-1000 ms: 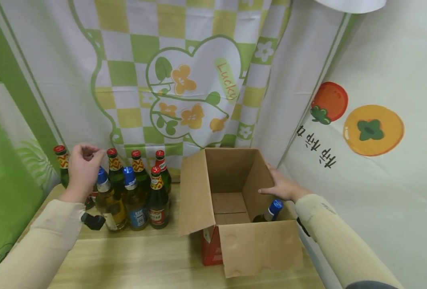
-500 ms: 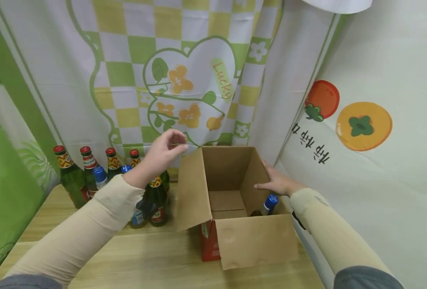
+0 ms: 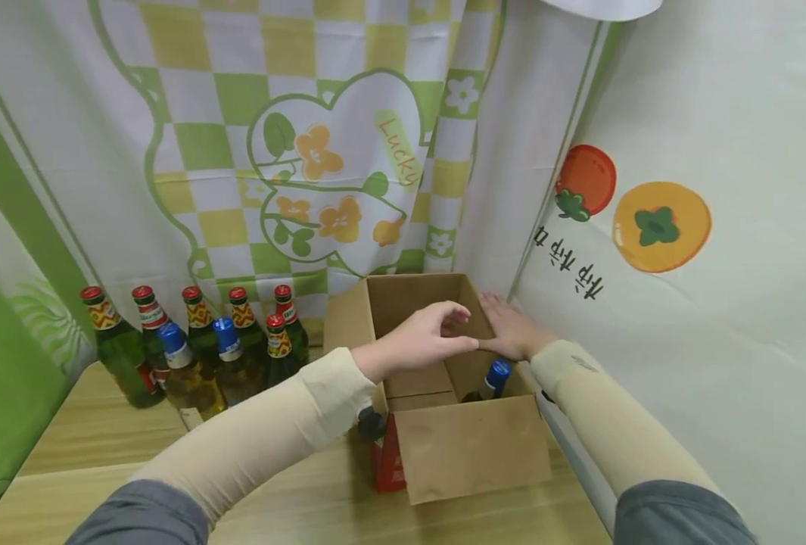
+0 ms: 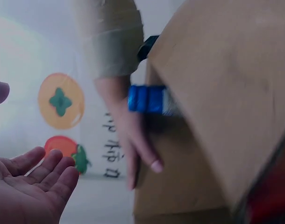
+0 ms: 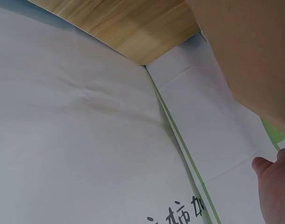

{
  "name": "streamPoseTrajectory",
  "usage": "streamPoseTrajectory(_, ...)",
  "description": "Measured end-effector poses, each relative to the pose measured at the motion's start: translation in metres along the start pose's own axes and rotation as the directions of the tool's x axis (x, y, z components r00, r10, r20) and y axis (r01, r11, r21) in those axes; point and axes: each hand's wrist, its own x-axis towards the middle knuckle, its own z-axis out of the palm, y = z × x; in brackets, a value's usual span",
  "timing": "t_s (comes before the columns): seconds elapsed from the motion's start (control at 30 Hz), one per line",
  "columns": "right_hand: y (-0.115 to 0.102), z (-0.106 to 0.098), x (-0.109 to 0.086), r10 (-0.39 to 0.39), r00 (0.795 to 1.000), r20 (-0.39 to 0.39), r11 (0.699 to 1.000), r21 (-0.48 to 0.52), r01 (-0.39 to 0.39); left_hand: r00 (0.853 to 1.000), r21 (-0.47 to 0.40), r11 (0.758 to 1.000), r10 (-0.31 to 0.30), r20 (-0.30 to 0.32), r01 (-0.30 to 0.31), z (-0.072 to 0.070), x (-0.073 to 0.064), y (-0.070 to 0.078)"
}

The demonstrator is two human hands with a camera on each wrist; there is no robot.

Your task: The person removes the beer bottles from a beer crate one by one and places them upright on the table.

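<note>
An open cardboard box [image 3: 471, 454] stands on the wooden table. Inside, near its front right corner, one bottle [image 3: 496, 375] shows its blue cap and neck; its body is hidden. My left hand [image 3: 430, 333] hovers over the box, fingers loosely bent and nothing in them. In the left wrist view, the same hand [image 4: 30, 191] is bare-palmed, left of the box. My right hand [image 3: 511, 329] holds the right wall, thumb on the inner side and fingers along the outside. Only part of that hand [image 5: 278, 186] enters the right wrist view.
Several bottles stand on the table [image 3: 123, 439] at the left, including red-capped green ones [image 3: 126, 356] and two blue-capped ones [image 3: 194, 378]. A patterned curtain [image 3: 205, 144] hangs behind. A printed white cloth [image 3: 716, 341] hangs at the right. The box's front flap folds outward.
My empty left hand has swung right from above the bottles to over the box, near my right hand. The right hand stays at the box's wall. The head view has turned slightly right.
</note>
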Motion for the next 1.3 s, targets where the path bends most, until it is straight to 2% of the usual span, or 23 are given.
streamPoseTrajectory(0.1,-0.001,-0.003,0.001,0.000,1.000,0.018,1.000,-0.015,0.000,0.999,-0.010,0.999,-0.031,0.045,0.031,0.016,0.008,0.000)
streamPoseTrajectory(0.2,-0.002,-0.005,0.003,-0.003,1.000,0.024,0.999,-0.034,0.004,0.996,-0.022,0.998,-0.064,0.055,0.065,0.030,0.017,0.000)
streamPoseTrajectory(0.3,-0.002,-0.008,0.005,-0.013,1.000,0.020,0.997,-0.074,0.014,0.993,-0.056,0.992,-0.114,0.034,0.116,0.045,0.024,-0.003)
streamPoseTrajectory(0.37,-0.004,-0.009,0.007,-0.014,1.000,0.011,0.996,-0.093,0.015,0.987,-0.111,0.981,-0.157,0.016,0.158,0.055,0.027,-0.007)
streamPoseTrajectory(0.47,-0.007,-0.010,0.011,-0.011,1.000,0.003,0.996,-0.084,0.011,0.983,-0.192,0.965,-0.185,-0.005,0.180,0.068,0.029,-0.016)
streamPoseTrajectory(0.57,-0.011,-0.009,0.013,-0.012,1.000,0.002,0.998,-0.067,0.012,0.977,-0.219,0.954,-0.211,-0.007,0.205,0.077,0.031,-0.025)
streamPoseTrajectory(0.67,-0.013,-0.009,0.014,-0.013,1.000,-0.006,0.999,-0.051,0.012,0.971,-0.153,0.959,-0.240,0.016,0.240,0.080,0.035,-0.032)
streamPoseTrajectory(0.73,-0.012,-0.009,0.013,-0.006,1.000,-0.015,0.999,-0.041,0.006,0.969,-0.093,0.965,-0.241,0.062,0.246,0.080,0.040,-0.036)
streamPoseTrajectory(0.83,-0.010,-0.011,0.012,0.000,1.000,-0.027,1.000,-0.024,-0.001,0.958,0.030,0.969,-0.247,0.147,0.246,0.079,0.050,-0.041)
streamPoseTrajectory(0.9,-0.009,-0.011,0.012,-0.001,1.000,-0.020,0.999,-0.035,0.000,0.952,0.106,0.969,-0.241,0.186,0.224,0.081,0.056,-0.047)
streamPoseTrajectory(0.97,-0.009,-0.011,0.012,-0.006,1.000,-0.012,0.999,-0.045,0.005,0.953,0.155,0.964,-0.243,0.181,0.216,0.084,0.058,-0.051)
streamPoseTrajectory(1.1,-0.005,-0.006,0.009,-0.012,1.000,-0.009,0.999,-0.048,0.011,0.961,0.221,0.952,-0.244,0.130,0.211,0.093,0.057,-0.054)
streamPoseTrajectory(1.3,0.003,0.003,0.002,-0.004,1.000,-0.016,0.999,-0.036,0.003,0.948,0.204,0.940,-0.299,0.112,0.272,0.105,0.056,-0.051)
